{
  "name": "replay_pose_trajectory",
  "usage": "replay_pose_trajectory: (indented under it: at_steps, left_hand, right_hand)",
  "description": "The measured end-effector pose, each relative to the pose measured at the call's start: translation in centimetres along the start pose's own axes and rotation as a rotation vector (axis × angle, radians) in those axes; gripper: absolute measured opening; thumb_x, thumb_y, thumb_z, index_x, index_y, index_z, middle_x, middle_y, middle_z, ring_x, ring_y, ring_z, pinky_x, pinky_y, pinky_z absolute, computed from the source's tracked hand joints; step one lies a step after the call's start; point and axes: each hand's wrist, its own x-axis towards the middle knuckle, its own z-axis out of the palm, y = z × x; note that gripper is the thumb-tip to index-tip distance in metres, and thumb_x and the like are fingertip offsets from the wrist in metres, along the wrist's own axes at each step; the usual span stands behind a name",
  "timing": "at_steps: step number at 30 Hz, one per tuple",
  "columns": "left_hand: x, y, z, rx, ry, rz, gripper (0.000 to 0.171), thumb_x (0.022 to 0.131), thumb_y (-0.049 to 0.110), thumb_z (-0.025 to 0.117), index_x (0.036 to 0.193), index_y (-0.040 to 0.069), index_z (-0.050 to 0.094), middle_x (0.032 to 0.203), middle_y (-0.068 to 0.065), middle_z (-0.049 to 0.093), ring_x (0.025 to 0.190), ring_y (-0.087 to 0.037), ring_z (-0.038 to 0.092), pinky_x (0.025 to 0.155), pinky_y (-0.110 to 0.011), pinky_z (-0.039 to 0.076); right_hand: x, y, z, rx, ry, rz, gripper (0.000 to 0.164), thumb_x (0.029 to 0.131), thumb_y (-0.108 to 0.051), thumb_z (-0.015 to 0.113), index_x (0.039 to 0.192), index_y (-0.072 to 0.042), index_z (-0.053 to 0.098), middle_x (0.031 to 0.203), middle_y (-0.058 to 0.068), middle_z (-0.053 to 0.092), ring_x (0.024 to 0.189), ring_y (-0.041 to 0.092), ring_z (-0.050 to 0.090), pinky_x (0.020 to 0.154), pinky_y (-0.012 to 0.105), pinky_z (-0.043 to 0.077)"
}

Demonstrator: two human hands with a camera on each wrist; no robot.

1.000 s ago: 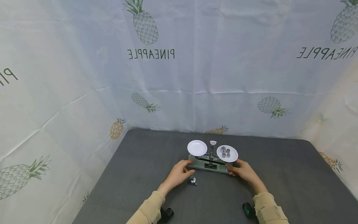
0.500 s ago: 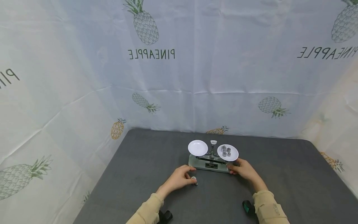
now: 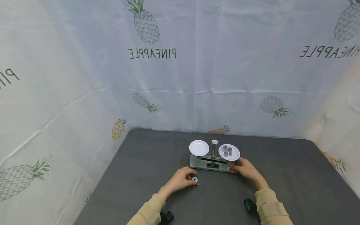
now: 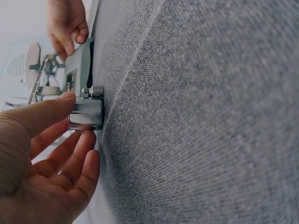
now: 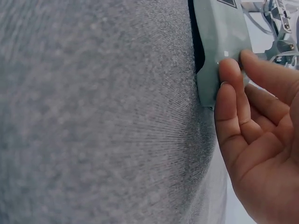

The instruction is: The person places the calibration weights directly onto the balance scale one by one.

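Observation:
A green-grey balance scale stands on the table, with a white left pan and a white right pan. Several metal weights sit upright on the right pan. My right hand grips the right end of the base, thumb and fingertips at its corner in the right wrist view. In front of the scale, my left hand pinches a shiny cylindrical weight between thumb and fingers. Beside that cylinder is a much smaller knobbed weight. Both are at the table surface.
The dark grey table meets a pineapple-print curtain behind and at the sides. A black object lies by the left sleeve. Another black one with a green patch lies by the right sleeve.
My left hand has left the scale's left end, moved slightly toward me and right, and taken hold of the cylindrical weight. My right hand stays on the base.

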Motion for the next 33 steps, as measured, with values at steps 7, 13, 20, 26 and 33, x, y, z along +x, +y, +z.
replay_pose_trajectory:
  at_steps: [7,13,20,26,33]
  left_hand:
    - [0.06,0.06,0.03,0.009,-0.005,-0.01,0.03,0.074,0.018,0.078,0.101,0.01,0.069,0.087,-0.001,0.06,0.07,-0.001,0.053,0.062,-0.014,0.042]
    - [0.07,-0.02,0.16,0.006,-0.005,-0.028,0.027,0.072,0.013,0.079,0.096,0.01,0.068,0.085,0.0,0.06,0.069,-0.003,0.054,0.061,-0.014,0.042]
    - [0.05,-0.13,0.4,-0.042,0.01,-0.044,0.024,0.072,0.01,0.079,0.092,0.009,0.066,0.083,0.0,0.062,0.067,0.003,0.051,0.06,-0.015,0.043]
    - [0.08,-0.08,0.55,-0.083,0.03,-0.082,0.022,0.071,0.01,0.079,0.089,0.009,0.065,0.078,0.001,0.065,0.065,0.005,0.051,0.058,-0.015,0.043]
    - [-0.11,0.0,0.62,-0.084,0.045,-0.073,0.019,0.073,0.009,0.077,0.088,0.009,0.065,0.079,0.001,0.063,0.064,0.005,0.05,0.057,-0.015,0.043]
  right_hand:
    - [0.15,-0.23,0.17,0.005,0.059,0.063,0.047,0.08,-0.027,0.071,0.112,0.005,0.057,0.071,0.004,0.067,0.065,0.014,0.063,0.061,0.03,0.05]
    - [0.31,-0.04,0.48,0.024,0.093,0.071,0.046,0.078,-0.028,0.074,0.108,0.004,0.059,0.066,0.001,0.066,0.063,0.011,0.062,0.06,0.029,0.05]
    - [0.3,0.19,0.55,0.091,0.096,0.084,0.046,0.078,-0.025,0.074,0.11,0.005,0.058,0.066,-0.001,0.065,0.063,0.01,0.061,0.06,0.028,0.05]
    - [0.33,0.2,0.56,0.112,0.091,0.081,0.045,0.079,-0.025,0.073,0.109,0.005,0.058,0.067,-0.002,0.064,0.063,0.009,0.06,0.06,0.028,0.05]
    - [0.48,0.56,0.78,0.121,0.091,0.102,0.044,0.079,-0.027,0.073,0.109,0.003,0.058,0.067,-0.002,0.064,0.065,0.01,0.059,0.061,0.027,0.048]
